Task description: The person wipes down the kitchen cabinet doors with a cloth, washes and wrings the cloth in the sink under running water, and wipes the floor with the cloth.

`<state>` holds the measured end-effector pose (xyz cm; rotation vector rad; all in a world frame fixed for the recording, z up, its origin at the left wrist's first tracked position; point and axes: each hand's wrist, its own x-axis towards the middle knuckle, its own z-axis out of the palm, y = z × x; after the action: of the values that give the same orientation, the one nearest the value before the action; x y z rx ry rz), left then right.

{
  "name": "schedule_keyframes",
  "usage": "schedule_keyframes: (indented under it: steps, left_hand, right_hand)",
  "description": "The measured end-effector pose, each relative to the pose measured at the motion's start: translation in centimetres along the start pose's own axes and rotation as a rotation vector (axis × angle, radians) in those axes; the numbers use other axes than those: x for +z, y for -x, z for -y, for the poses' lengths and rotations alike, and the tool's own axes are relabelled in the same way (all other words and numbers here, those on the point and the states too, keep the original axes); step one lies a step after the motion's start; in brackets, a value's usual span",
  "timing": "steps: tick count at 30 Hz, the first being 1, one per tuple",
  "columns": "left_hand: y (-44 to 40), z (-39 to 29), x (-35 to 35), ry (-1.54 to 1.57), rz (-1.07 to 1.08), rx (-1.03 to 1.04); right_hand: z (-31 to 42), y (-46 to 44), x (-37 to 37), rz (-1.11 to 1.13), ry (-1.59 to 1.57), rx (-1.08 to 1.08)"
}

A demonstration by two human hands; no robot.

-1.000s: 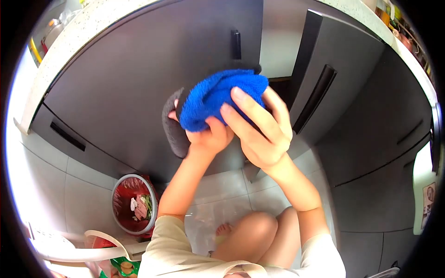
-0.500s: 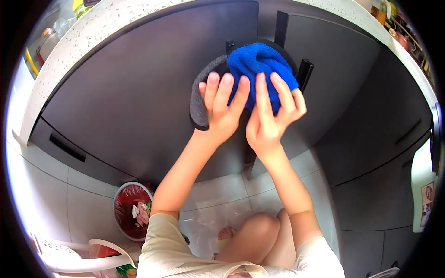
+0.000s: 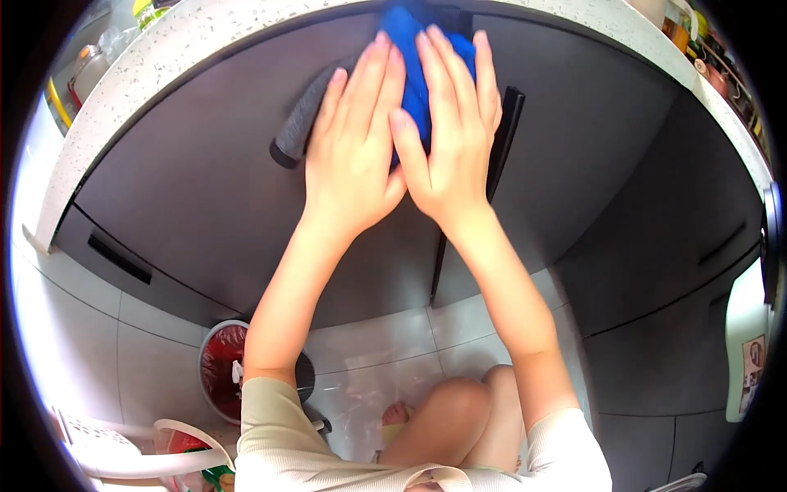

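Note:
A blue cloth (image 3: 412,78) is pressed against the dark cabinet front, just under the countertop's edge. My left hand (image 3: 354,135) lies flat over its left side, fingers stretched upward. On the cloth's right part rests my right hand (image 3: 453,131), also flat, its thumb pointing toward my left hand. Grey fabric with a black edge (image 3: 297,123) sticks out to the left from beneath my left hand; most of it is hidden. A long black door handle (image 3: 506,139) stands just right of my right hand.
Above the dark cabinet doors (image 3: 197,172) runs a speckled white countertop (image 3: 106,107). A bin with a red liner (image 3: 220,369) stands on the tiled floor at lower left, near a white rack (image 3: 147,466). Bottles (image 3: 679,29) stand at upper right.
Both hands have moved up and left with the blue cloth and grey fabric, and their fingers now lie flatter. The right-hand door, ajar before, now looks about flush.

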<state>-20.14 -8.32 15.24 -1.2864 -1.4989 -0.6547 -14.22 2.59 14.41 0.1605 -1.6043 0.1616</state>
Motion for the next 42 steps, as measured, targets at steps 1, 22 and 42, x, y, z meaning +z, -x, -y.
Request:
schedule_keyframes:
  steps: [1,22,42]
  left_hand:
    - [-0.6,0.1,0.0,0.013,-0.049,0.009]
    - [6.6,-2.5,2.8,0.098,0.071,-0.106]
    - [9.6,-3.2,3.2,0.230,0.136,-0.049]
  right_hand:
    - [-0.1,-0.8,0.3,-0.016,0.026,-0.027]
    - [0.7,6.7,-0.1,0.047,-0.161,0.108]
    - [1.0,9.8,-0.5,0.077,-0.140,0.100]
